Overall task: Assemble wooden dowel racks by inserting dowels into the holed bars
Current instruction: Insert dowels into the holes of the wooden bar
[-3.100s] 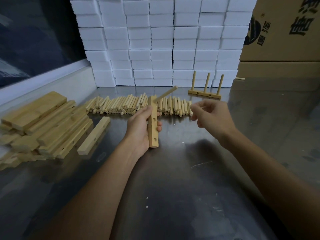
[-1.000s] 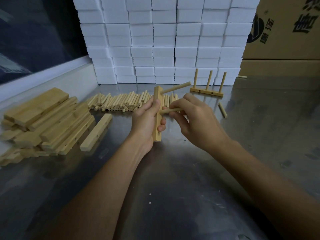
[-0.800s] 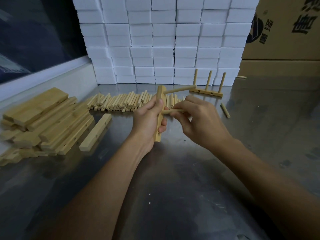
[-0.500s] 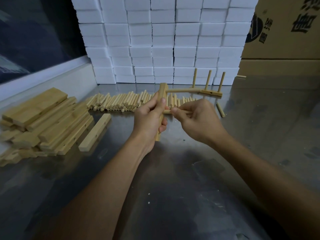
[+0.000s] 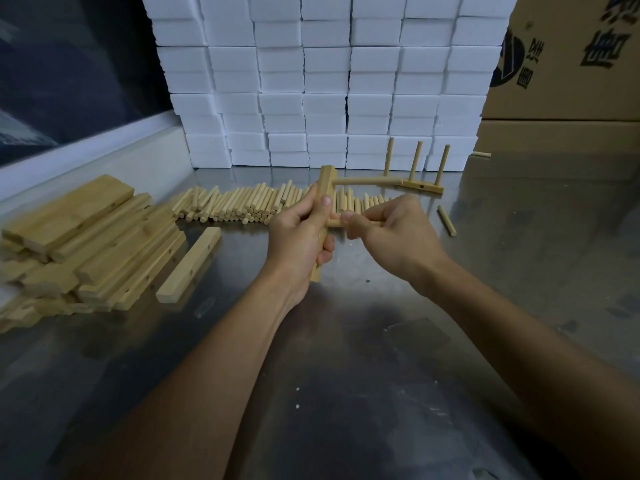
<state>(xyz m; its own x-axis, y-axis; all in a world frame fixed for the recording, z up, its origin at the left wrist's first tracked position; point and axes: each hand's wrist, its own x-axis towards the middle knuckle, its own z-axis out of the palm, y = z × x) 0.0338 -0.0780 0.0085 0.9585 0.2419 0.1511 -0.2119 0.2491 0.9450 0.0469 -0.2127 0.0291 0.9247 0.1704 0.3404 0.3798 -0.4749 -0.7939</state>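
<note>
Left hand [image 5: 298,237] clamped on holed bar [image 5: 322,223]; right hand [image 5: 394,233] pinches second dowel [image 5: 360,223] at the middle hole. Misalignment beside the grip risks jamming or splitting.

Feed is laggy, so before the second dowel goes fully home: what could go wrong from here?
1. The right hand pinches the dowel close to the bar; pushed off-axis, it may jam in the hole.
2. The left hand holds the bar in the air, unsupported, so a hard push could twist it.
3. The top dowel points toward the finished rack and might knock it.
</note>
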